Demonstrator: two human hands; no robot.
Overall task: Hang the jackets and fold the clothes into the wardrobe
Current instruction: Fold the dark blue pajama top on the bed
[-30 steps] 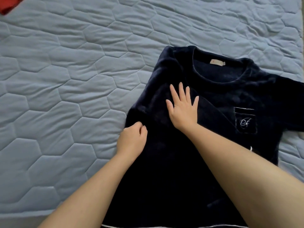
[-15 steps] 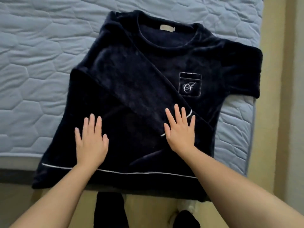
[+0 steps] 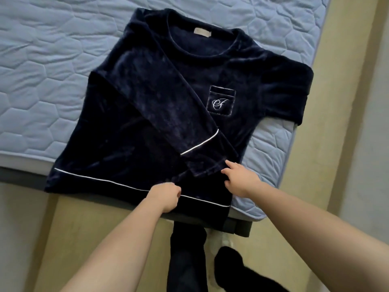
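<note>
A navy velvet top with white piping lies face up on the blue quilted mattress, its hem hanging over the near edge. One long sleeve is folded diagonally across the front, its cuff near the hem. My left hand grips the fabric at the hem piping with curled fingers. My right hand pinches the corner of the sleeve cuff. The other sleeve lies spread toward the mattress's right edge.
The mattress ends just right of the top, with yellowish floor and a pale wall beyond. A dark bed frame runs under the near edge. My legs and dark-socked foot stand on the floor below.
Both hands were pressing flat on the top. They have since slid toward the hem and curled, the left onto the hem fabric and the right onto the sleeve cuff. The view moved closer.
</note>
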